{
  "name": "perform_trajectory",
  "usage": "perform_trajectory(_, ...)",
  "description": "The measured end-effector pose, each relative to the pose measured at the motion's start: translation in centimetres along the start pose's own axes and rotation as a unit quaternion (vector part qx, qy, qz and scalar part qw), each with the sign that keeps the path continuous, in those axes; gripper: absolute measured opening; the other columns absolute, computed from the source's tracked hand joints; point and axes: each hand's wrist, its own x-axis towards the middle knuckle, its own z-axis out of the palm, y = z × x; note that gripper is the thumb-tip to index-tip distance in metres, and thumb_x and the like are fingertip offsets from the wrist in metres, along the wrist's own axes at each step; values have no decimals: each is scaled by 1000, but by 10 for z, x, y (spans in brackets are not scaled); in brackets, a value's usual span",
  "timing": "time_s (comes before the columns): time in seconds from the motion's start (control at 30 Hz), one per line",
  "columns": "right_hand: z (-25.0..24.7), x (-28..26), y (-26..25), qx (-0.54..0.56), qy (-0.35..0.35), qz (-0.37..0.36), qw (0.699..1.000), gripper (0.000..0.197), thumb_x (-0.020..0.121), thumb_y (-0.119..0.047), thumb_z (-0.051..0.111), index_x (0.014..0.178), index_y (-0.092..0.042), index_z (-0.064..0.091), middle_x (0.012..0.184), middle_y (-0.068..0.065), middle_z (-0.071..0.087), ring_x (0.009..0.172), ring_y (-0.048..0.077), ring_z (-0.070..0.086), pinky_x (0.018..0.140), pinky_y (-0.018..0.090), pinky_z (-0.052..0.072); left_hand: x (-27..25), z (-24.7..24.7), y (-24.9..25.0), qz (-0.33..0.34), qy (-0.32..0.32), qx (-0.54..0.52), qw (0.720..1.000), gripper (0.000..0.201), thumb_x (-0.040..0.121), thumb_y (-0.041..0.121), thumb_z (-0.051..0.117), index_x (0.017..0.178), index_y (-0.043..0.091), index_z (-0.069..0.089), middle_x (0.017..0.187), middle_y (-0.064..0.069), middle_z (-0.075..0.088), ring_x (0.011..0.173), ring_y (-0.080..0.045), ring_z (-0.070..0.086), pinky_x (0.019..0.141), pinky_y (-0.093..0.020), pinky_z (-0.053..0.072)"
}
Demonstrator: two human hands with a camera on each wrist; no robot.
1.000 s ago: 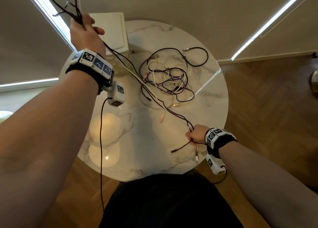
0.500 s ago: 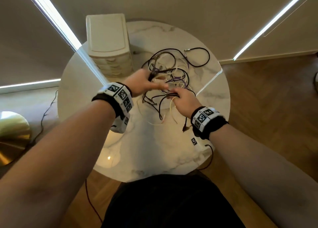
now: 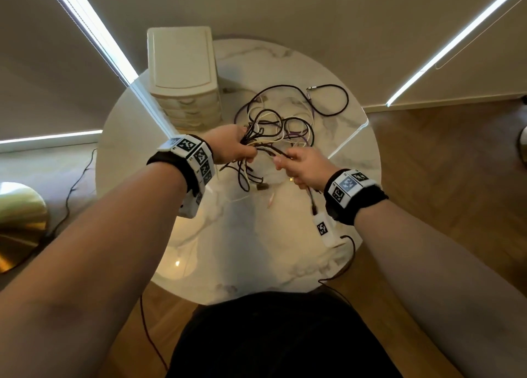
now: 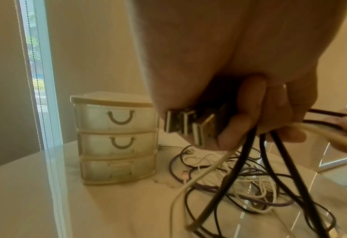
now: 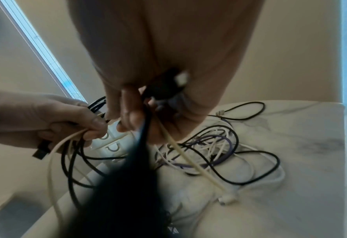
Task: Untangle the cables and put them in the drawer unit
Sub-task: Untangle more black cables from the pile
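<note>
A tangle of black, white, cream and purple cables (image 3: 281, 126) lies on the round marble table (image 3: 242, 249), right of a cream three-drawer unit (image 3: 184, 78) whose drawers (image 4: 115, 119) are closed. My left hand (image 3: 236, 146) grips a bunch of black and cream cables just above the table; their USB plugs (image 4: 189, 125) stick out of the fist. My right hand (image 3: 299, 166) holds the same black and cream strands a short way to the right, and a dark plug (image 5: 162, 87) shows in its palm. Loose ends hang between the hands.
A black cable loop with a silver plug (image 3: 330, 98) lies at the table's far right. A thin wire (image 3: 342, 263) trails from my right wrist camera over the table edge. Wooden floor lies to the right, and a brass round object (image 3: 17, 223) sits at the left.
My left hand came down from high at the left, and my right hand moved up from the near edge. Both now hold the cables close together by the pile.
</note>
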Motion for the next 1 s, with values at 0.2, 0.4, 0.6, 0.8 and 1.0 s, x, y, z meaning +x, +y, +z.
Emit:
perform_trajectory(0.2,9,-11,14,-139,20,-2,990,61,106,-59,24,90,-14,62,67,-4,47,58,12,44,61,30,38,3,6,-5,3,-29,-10,1000,31,89,46,76,84,16,68,63,6,53,57,-11,51,52,-25,38)
perform_trajectory(0.4,3,-38,95,-378,-204,192,882,49,108,-46,33,85,-16,65,89,5,68,73,18,57,78,34,43,-2,-13,-22,-4,50,-247,968,47,106,57,43,100,19,71,63,8,49,48,-12,41,38,-20,34)
perform_trajectory(0.6,5,-26,48,-302,45,90,948,33,104,-35,46,113,-12,68,112,9,72,104,27,66,88,34,50,2,-12,-23,4,16,-295,955,33,106,45,52,93,19,68,69,5,68,48,-10,40,39,-22,36)
perform_trajectory(0.8,42,2,-48,-58,-20,-92,994,86,83,-43,80,153,-28,31,145,-5,55,130,5,51,110,24,37,-4,-3,-2,22,-16,-407,913,29,105,40,56,99,15,68,49,10,46,47,-10,41,42,-21,38)
perform_trajectory(1.0,49,15,-40,109,38,-26,993,19,98,-5,46,106,-7,64,67,0,49,51,11,50,56,27,50,-11,-16,-21,9,56,-405,912,55,95,58,65,116,7,69,65,7,42,54,-12,36,45,-23,32)
